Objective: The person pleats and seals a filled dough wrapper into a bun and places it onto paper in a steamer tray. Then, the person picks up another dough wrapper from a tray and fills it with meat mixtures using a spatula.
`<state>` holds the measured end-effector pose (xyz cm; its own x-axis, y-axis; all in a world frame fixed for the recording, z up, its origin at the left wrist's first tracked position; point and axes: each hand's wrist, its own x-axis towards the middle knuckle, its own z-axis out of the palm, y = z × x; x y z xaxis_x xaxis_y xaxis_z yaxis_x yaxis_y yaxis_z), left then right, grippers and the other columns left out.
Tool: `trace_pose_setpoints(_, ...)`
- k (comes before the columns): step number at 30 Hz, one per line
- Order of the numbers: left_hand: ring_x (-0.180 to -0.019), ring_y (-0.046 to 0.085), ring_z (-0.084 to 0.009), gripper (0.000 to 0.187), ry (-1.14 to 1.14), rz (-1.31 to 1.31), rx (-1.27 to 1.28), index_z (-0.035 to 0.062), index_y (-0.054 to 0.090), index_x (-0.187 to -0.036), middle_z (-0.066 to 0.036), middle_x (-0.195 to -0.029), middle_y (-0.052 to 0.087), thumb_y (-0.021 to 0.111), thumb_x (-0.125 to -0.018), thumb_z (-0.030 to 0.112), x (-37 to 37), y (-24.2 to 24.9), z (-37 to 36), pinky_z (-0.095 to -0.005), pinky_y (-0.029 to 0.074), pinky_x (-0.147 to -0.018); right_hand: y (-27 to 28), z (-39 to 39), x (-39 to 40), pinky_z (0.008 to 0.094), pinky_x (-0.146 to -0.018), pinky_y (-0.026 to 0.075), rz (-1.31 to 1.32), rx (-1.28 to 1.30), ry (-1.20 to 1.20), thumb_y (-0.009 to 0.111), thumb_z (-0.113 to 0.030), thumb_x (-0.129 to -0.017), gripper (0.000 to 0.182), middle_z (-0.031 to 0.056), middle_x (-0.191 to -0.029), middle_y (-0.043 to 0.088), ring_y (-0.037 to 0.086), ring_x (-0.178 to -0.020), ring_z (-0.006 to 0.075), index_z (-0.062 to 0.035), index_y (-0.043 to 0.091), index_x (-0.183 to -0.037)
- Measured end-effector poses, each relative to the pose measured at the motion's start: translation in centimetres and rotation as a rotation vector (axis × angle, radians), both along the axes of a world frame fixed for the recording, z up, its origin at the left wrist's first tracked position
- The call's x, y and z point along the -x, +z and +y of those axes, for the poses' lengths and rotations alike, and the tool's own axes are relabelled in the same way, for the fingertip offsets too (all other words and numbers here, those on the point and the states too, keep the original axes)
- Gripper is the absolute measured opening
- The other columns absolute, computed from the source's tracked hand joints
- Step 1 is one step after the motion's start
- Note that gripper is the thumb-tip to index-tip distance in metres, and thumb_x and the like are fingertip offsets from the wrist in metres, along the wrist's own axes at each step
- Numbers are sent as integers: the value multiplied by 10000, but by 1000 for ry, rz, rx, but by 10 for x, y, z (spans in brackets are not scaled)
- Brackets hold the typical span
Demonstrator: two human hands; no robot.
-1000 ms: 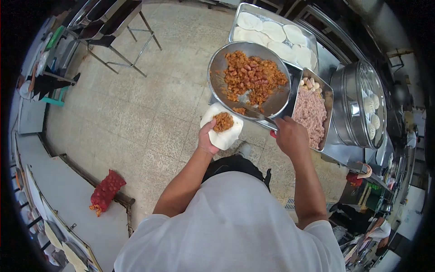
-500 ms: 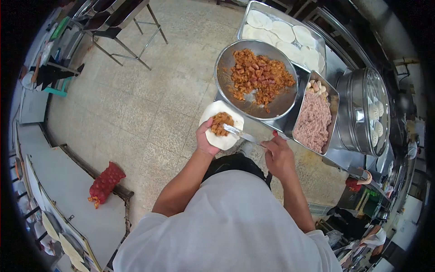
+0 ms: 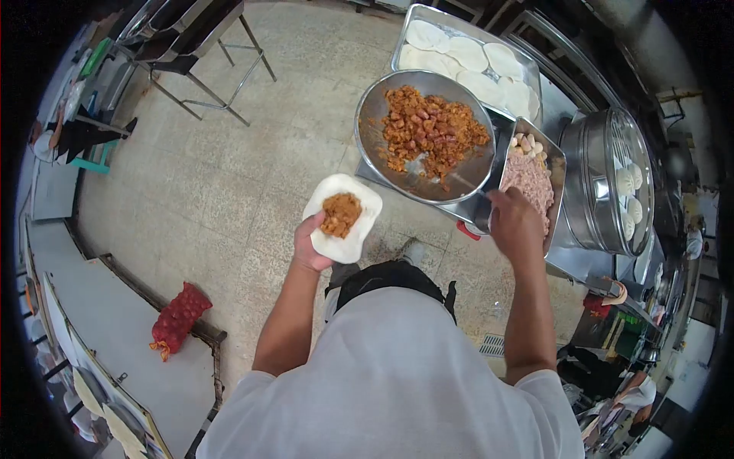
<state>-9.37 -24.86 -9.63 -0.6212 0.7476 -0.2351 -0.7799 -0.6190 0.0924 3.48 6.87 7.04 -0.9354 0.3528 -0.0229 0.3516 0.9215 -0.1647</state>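
Note:
My left hand (image 3: 309, 245) holds a round white dough wrapper (image 3: 367, 208) on its palm, the thumb over its near edge. A mound of orange-brown filling (image 3: 341, 214) sits in the middle of the wrapper. My right hand (image 3: 520, 219) is closed around a filling spatula (image 3: 463, 182), whose blurred blade reaches into the large steel bowl (image 3: 370, 153). Chunky orange-brown filling (image 3: 436, 130) lies in that bowl. Just beyond my right hand is a steel pan (image 3: 560, 180) of pink minced meat (image 3: 527, 174), partly hidden by the hand.
Behind the bowl stands a metal tray (image 3: 399, 57) with several flat dough wrappers (image 3: 466, 53). Stacked steamers (image 3: 592, 183) with pleated buns (image 3: 628, 180) stand at the right. A red net sack (image 3: 180, 320) lies at the left by a grey counter (image 3: 145, 336). A stool (image 3: 206, 76) stands farther off.
My right hand has moved the spatula away from the wrapper, up and right to the bowl. My left hand has shifted left with the wrapper and filling.

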Motion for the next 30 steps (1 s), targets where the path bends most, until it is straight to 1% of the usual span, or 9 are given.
trace_pose_setpoints(2,-1304,487,-371,687,-145,157,230,-1,387,-1438,-213,-1417,488,629,-878,315,6,-3,-8,-539,379,-1103,-2,18,9,487,-711,528,-76,-97,-64,572,-68,-819,213,181,-887,602,650,-824,374,-90,676,-1003)
trace_pose_setpoints(4,-1327,459,-375,775,-110,201,151,20,353,-1465,-211,-1439,461,667,-846,366,3,23,-4,-550,369,-1111,-9,34,21,487,-726,534,-102,-201,-85,548,-87,-831,210,196,-909,616,659,-851,384,-84,673,-999)
trace_pose_setpoints(6,-1300,487,-379,779,36,145,-226,-6,337,-1464,-223,-1431,467,654,-870,385,-5,46,8,-530,381,-1104,-21,43,32,483,-730,538,-109,-206,-114,537,-93,-835,207,195,-927,626,664,-864,381,-80,671,-992)
trace_pose_setpoints(8,-1307,475,-392,803,-2,152,-275,-16,347,-1457,-228,-1436,459,656,-857,419,4,26,6,-541,379,-1102,-47,57,37,479,-725,541,-71,-191,-3,530,-86,-830,209,172,-938,639,670,-857,365,-76,670,-985)
trace_pose_setpoints(10,-1316,461,-402,801,-70,109,33,-4,361,-1457,-233,-1444,447,649,-851,435,12,-4,-1,-560,377,-1096,-61,61,35,474,-725,543,-64,-161,57,525,-83,-829,206,160,-949,646,673,-846,358,-74,669,-976)
trace_pose_setpoints(15,-1267,515,-394,728,-39,104,-135,-15,390,-1434,-233,-1403,494,628,-867,375,2,14,4,-552,396,-1083,-55,64,27,459,-730,550,-93,-56,179,523,-84,-822,213,138,-974,660,679,-824,350,-70,677,-970)
trace_pose_setpoints(20,-1246,536,-386,675,-45,-25,-46,-8,436,-1405,-222,-1363,536,614,-868,360,1,-17,10,-552,395,-1083,-53,45,27,453,-733,550,-109,6,245,537,-81,-813,252,150,-976,689,677,-828,354,-75,711,-995)
trace_pose_setpoints(27,-1223,553,-385,585,14,-66,95,-2,460,-1376,-211,-1335,556,594,-871,263,-7,-13,37,-561,419,-1063,-52,21,23,440,-742,545,3,183,251,575,-78,-805,238,155,-941,698,670,-833,368,-64,714,-998)
trace_pose_setpoints(30,-1221,553,-389,570,42,-84,100,12,467,-1370,-208,-1327,560,593,-872,257,-8,-17,47,-575,414,-1063,-59,9,13,386,-718,535,49,348,154,576,-17,-819,248,165,-913,700,680,-800,319,-37,707,-1029)
